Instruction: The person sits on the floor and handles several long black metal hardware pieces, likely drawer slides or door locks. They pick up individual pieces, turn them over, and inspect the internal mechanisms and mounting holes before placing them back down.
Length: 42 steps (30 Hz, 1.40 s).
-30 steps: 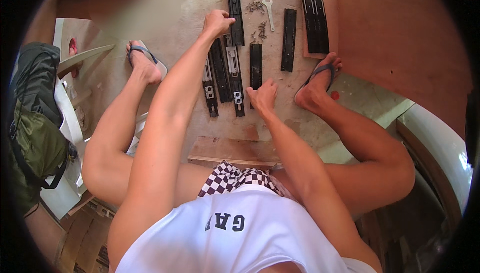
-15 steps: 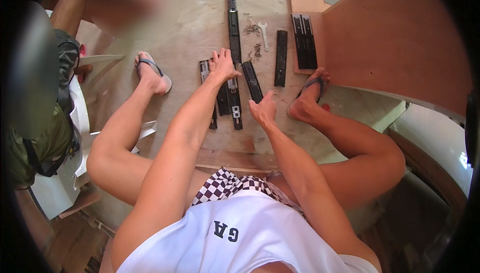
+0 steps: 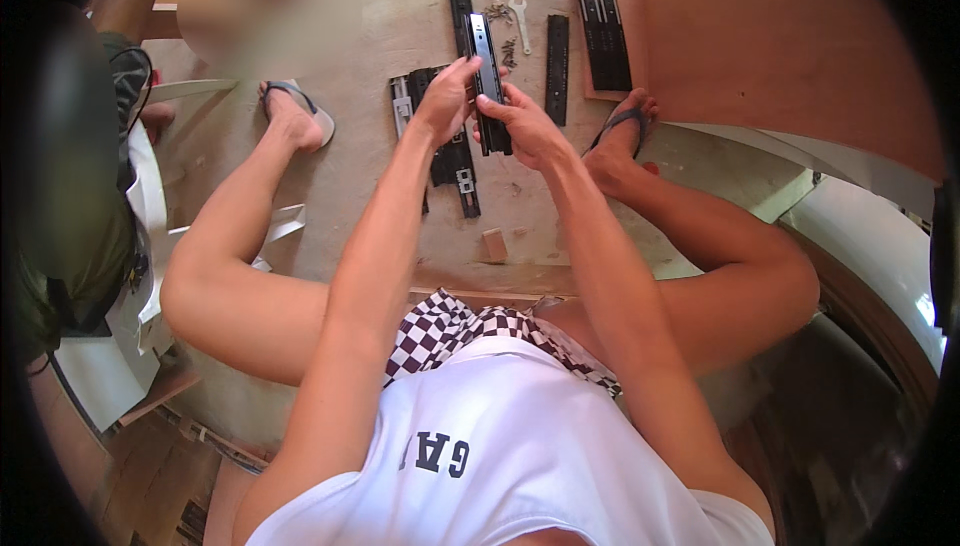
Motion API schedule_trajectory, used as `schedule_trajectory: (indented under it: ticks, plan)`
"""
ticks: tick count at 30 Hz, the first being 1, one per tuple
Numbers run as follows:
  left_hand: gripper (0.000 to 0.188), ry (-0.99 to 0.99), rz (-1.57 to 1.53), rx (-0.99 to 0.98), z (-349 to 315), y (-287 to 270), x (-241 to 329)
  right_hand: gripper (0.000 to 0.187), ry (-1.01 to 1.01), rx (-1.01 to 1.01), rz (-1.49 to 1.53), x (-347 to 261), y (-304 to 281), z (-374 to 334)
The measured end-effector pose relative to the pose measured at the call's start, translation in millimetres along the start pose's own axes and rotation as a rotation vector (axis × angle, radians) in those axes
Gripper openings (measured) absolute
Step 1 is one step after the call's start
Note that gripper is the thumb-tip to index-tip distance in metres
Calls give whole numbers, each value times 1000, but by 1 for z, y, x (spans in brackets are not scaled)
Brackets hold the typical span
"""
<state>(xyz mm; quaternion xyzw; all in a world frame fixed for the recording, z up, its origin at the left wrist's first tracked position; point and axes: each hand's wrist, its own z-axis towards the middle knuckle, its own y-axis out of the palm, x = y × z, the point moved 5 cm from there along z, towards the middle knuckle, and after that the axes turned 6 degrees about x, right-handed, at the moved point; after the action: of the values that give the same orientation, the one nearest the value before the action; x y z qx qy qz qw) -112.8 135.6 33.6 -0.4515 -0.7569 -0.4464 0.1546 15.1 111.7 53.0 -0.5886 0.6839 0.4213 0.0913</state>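
A black drawer slide (image 3: 485, 61) with a shiny strip along its face is raised off the floor between my hands. My left hand (image 3: 449, 103) grips its left side, fingers curled against the edge. From the right, my right hand (image 3: 527, 127) is closed on its lower part, the thumb lying over the face. Beneath lies a long extended drawer slide (image 3: 458, 8), partly covered by my hands. Beside its lower part, more slides (image 3: 403, 106) rest near my left wrist. Another black slide (image 3: 557, 71) lies apart to the right.
A wrench (image 3: 519, 26) and a scatter of screws (image 3: 508, 54) lie beyond my hands. Two slides (image 3: 604, 41) rest on a board by the curved brown panel (image 3: 770, 56). A small wood piece (image 3: 494, 245) is near my lap. Another person (image 3: 75, 196) is at the left.
The short drawer slide has come up off the floor. My left hand has left the slides on the floor and closed on it together with my right hand.
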Motion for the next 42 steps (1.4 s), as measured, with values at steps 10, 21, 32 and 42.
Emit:
schedule_trajectory:
  ticks: [10,21,32,42]
  plan:
    - [25,310,-92,156,-57,18,62,46,-54,-340,18,-39,45,-83]
    - [50,409,-230,133,-83,52,46,33,-63,62,-80,-14,56,-104]
    - [67,366,-184,153,-93,61,46,24,-155,7,-33,-5,55,-108]
    - [64,313,-93,181,-91,68,39,28,-250,98,-174,-2,46,-110]
